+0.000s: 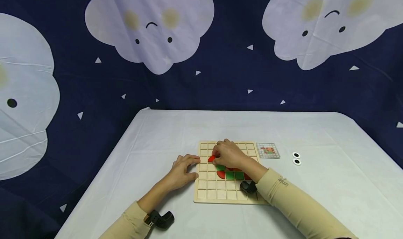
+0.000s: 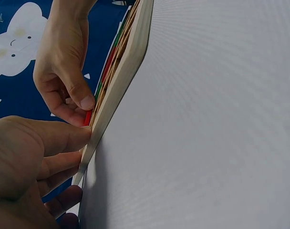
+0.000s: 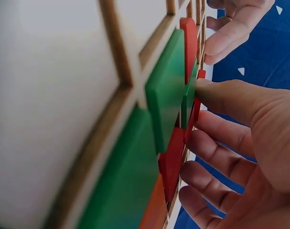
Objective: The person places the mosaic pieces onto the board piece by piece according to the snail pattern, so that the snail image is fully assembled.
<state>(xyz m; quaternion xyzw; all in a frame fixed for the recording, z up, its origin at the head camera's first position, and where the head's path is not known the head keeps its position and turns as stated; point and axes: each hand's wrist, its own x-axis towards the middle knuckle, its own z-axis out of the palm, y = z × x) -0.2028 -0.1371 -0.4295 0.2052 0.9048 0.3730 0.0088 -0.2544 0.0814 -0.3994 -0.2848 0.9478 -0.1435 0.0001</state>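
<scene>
A pale wooden grid board (image 1: 207, 194) lies on the table. My right hand (image 1: 231, 156) reaches over it and pinches a red piece with a curved edge (image 1: 211, 159) between thumb and fingers, at the upper left cells. Below that hand, several flat pieces sit in the grid, among them a green square (image 1: 230, 175) and a red rounded piece (image 1: 221, 175); the hand and wrist cover some of them. In the right wrist view, an orange piece (image 3: 152, 207) also shows. My left hand (image 1: 181, 172) touches the board's left edge with extended fingertips and thumb.
Right of the board's top corner lies a small card (image 1: 268, 150) printed with a coloured grid pattern. Farther right are two white discs with black centres, one (image 1: 296, 155) behind the other (image 1: 296, 161). A white cloth (image 1: 340, 183) covers the table.
</scene>
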